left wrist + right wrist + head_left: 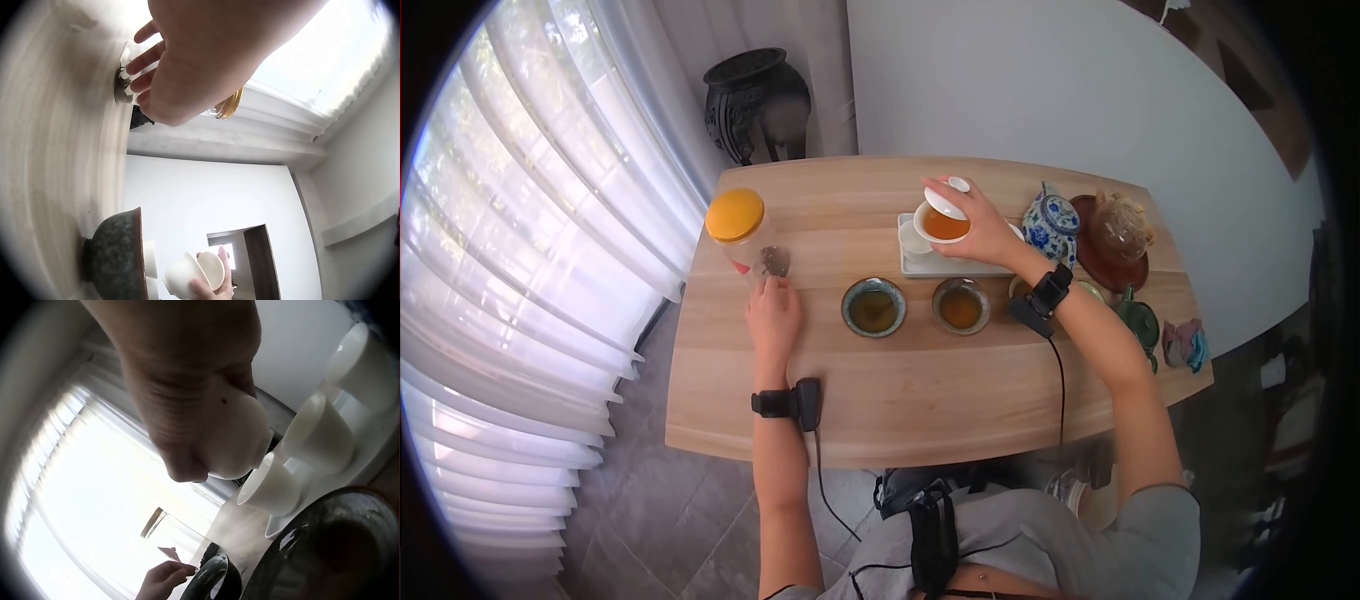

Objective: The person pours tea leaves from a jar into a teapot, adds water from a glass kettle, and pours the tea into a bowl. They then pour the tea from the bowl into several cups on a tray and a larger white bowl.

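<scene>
My right hand (983,232) grips a white gaiwan (943,228) by its rim, with its white lid (947,198) tilted back under the fingers. Amber tea shows inside the bowl, held over a white tray (960,266) of small white cups (319,434). On the left, my left hand (773,318) rests on the table, fingers loosely bent, fingertips right at the base of a clear jar (745,250). The jar has a yellow lid (735,214) and dark tea leaves (774,262) at its bottom. Two bowls of tea, one greenish (874,307) and one brown (961,306), stand between the hands.
A blue-and-white teapot (1051,225) stands right of the tray. Beyond it, a glass teapot (1122,228) sits on a round brown tray (1115,278). A green teapot (1138,322) and a crumpled cloth (1185,345) lie near the right edge. Cables hang from both wrist cameras.
</scene>
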The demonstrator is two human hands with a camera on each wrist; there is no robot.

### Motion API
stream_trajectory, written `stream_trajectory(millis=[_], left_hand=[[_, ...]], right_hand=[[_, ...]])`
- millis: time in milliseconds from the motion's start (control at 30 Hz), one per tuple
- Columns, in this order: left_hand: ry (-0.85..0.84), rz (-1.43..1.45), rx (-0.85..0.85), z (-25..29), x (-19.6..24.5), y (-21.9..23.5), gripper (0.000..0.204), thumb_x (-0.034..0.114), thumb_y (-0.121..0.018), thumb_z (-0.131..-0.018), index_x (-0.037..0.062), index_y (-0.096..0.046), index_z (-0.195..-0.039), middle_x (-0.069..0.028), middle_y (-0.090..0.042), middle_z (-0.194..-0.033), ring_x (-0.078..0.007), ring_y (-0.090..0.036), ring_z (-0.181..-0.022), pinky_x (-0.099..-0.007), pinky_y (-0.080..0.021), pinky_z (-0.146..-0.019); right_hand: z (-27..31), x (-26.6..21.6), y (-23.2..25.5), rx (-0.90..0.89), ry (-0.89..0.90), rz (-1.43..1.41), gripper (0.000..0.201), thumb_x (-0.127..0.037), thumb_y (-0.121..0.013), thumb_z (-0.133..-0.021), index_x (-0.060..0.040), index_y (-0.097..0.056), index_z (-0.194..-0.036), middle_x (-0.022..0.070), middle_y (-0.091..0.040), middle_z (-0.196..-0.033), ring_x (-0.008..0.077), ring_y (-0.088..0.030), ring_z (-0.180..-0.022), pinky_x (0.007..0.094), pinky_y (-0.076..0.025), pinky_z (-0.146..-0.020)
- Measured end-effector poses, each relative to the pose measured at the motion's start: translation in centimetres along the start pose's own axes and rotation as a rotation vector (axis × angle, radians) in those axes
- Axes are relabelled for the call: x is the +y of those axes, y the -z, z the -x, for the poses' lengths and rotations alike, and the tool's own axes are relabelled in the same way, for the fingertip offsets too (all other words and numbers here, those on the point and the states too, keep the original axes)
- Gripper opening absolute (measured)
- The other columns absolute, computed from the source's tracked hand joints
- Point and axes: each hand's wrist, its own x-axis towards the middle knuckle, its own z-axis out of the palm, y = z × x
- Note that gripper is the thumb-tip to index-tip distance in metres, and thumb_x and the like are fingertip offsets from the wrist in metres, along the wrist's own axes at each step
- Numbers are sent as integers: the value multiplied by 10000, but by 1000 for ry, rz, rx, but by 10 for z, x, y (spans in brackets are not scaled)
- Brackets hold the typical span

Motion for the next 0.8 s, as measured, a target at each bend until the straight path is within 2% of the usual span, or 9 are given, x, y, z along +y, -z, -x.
stream_trajectory(millis=[267,467,800], left_hand=[[6,-14,13,0,1,1,79,133,-574,-803,69,-588,-847,-120,-607,-871,-337,-576,-849,-448,-433,-711],[17,-28,11,-1,1,1,76,129,-573,-805,59,-588,-830,-124,-605,-855,-339,-577,-842,-443,-434,-706],[-5,-11,25,-2,1,1,86,128,-576,-802,53,-601,-838,-127,-604,-858,-340,-578,-842,-441,-436,-709]], right_hand=[[-12,-1,5,-152,-16,29,763,-175,-733,-635,-224,-458,-1345,158,-448,-1234,318,-497,-1110,369,-432,-939],[-19,2,13,-196,5,95,752,-200,-723,-638,-265,-462,-1340,150,-452,-1231,310,-511,-1088,373,-444,-918],[-27,-15,30,-204,-37,108,764,-211,-740,-650,-259,-447,-1354,143,-448,-1249,310,-495,-1116,373,-433,-933]])
